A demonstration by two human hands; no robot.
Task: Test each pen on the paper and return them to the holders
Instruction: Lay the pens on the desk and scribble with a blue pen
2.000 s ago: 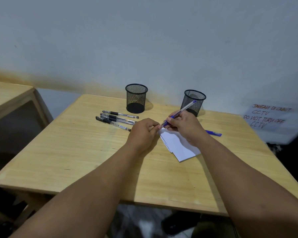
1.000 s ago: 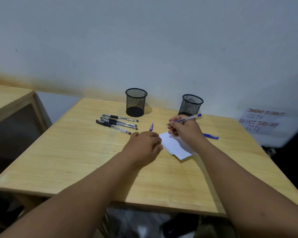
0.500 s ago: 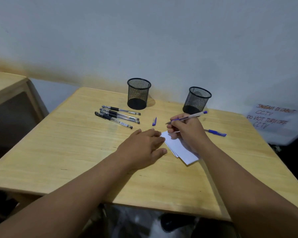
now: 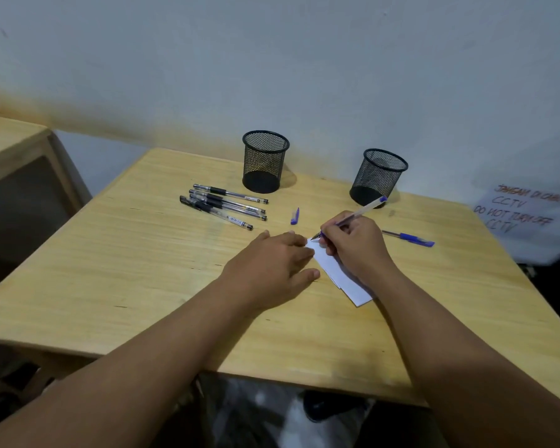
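A pale grey-white wall (image 4: 272,59) backs a light wooden table (image 4: 143,270), and off to the right of the writing hand a white paper sign (image 4: 524,218) carries handwritten reddish capitals: "JANGAN DI CABUT CCTV, DO NOT TURN OFF CCTV", a little blurred at the edges. The black pens have printed barrel labels, too small to read. Now the grip: the right hand (image 4: 356,247) has its fingers curled tight round a clear-barrelled pen with a blue end (image 4: 362,210), tip down and touching the far corner of the folded white paper (image 4: 346,281), the barrel slanting up and away towards the right-hand black mesh holder (image 4: 379,177). The left hand (image 4: 272,266) lies flat with fingers straight and relaxed, fingertips at the paper's left edge, thumb spread along the table. Just beyond those fingertips lies a small blue pen cap (image 4: 294,216), loose on the wood. Further out to the left of the hands, four clear pens with black grips (image 4: 223,205) lie side by side, nearly touching one another, just in front of the left-hand black mesh holder (image 4: 265,161). To the right of the writing hand a capped blue pen (image 4: 408,237) lies on the table. A second wooden table (image 4: 10,137) stands at far left.
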